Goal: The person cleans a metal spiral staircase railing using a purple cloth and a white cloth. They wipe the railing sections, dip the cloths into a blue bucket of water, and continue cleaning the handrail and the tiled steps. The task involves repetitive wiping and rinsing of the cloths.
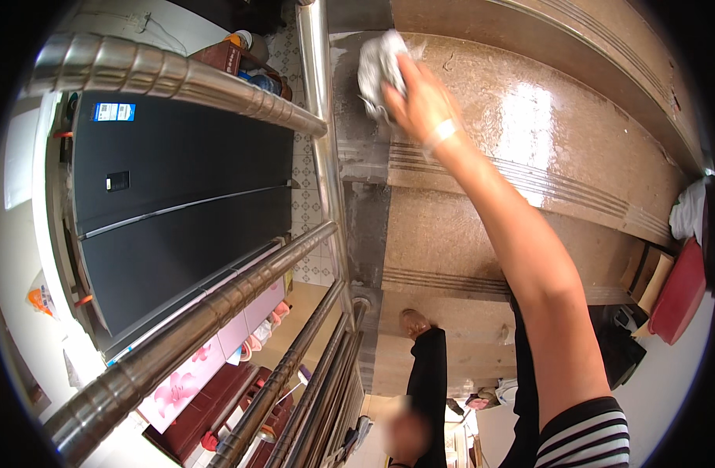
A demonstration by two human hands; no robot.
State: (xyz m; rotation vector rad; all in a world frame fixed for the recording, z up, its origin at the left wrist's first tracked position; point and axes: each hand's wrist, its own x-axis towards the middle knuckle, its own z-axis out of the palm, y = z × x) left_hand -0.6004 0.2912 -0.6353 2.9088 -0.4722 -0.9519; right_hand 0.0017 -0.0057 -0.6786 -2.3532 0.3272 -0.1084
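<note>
My right hand [425, 96] holds a bunched, wet-looking white cloth [381, 73] at the left end of a brown stair tread [468, 114]. The cloth lies partly over the grey border strip [363, 216] that runs along the railing side. A light-coloured band circles my right wrist. The tread looks wet and reflects bright light. Low in the view, what appears to be my left hand [407, 433] is a blurred shape beside my black trouser leg [429, 374]; its fingers cannot be made out.
Stainless-steel railing [322, 164] bars run along the left. Beyond them stands a dark refrigerator [188, 164]. My bare foot [415, 323] rests on a lower step. A red plastic basin [679, 298], a cardboard box [647, 272] and a white bag [688, 210] sit along the right wall.
</note>
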